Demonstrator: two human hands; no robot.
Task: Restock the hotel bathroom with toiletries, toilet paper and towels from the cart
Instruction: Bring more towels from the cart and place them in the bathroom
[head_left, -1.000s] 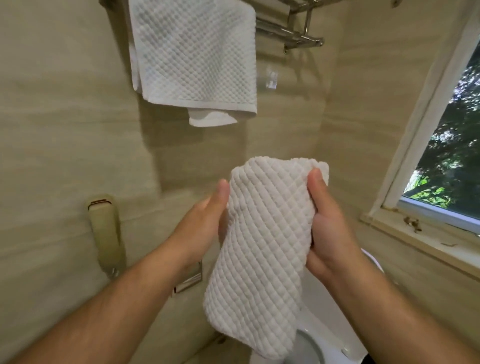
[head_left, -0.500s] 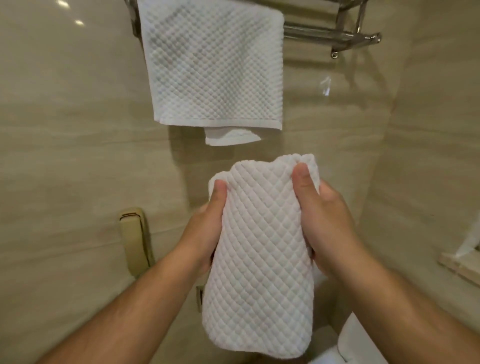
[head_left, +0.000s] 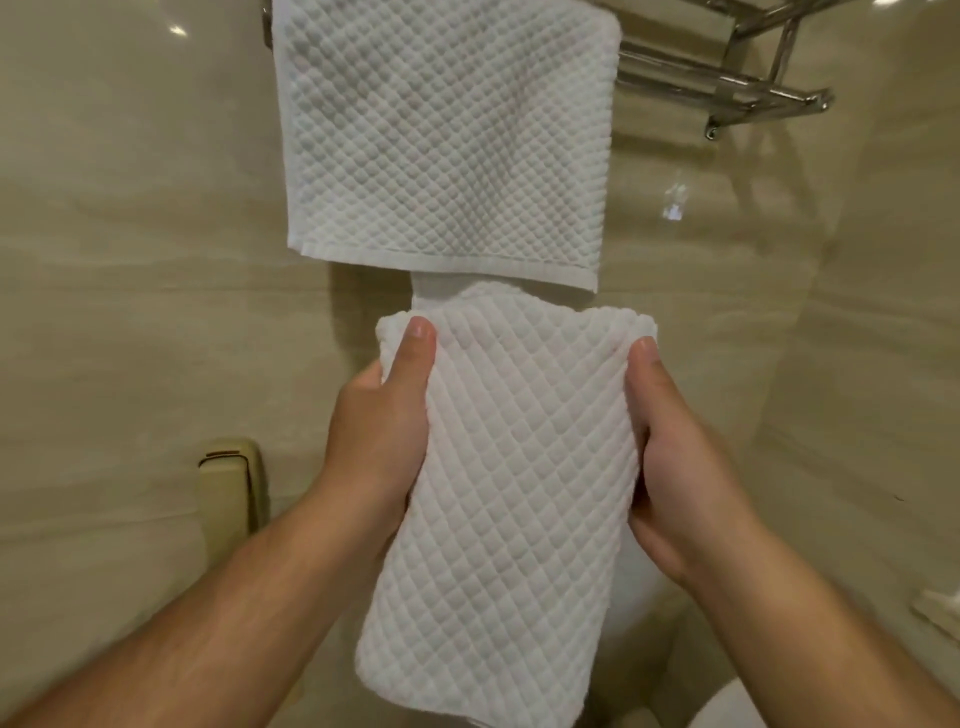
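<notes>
At far left, a beige wall-mounted handset (head_left: 228, 499) sits low on the tiled wall (head_left: 104, 260). Your left hand (head_left: 382, 431) grips the left edge of a folded white waffle-weave towel (head_left: 509, 509), thumb pressed on its front, fingers wrapped behind. The towel hangs upright between your hands, just below a second waffle towel (head_left: 441, 140) draped over the chrome towel rack (head_left: 727, 88). Your right hand (head_left: 680, 467) clasps the towel's right edge the same way.
</notes>
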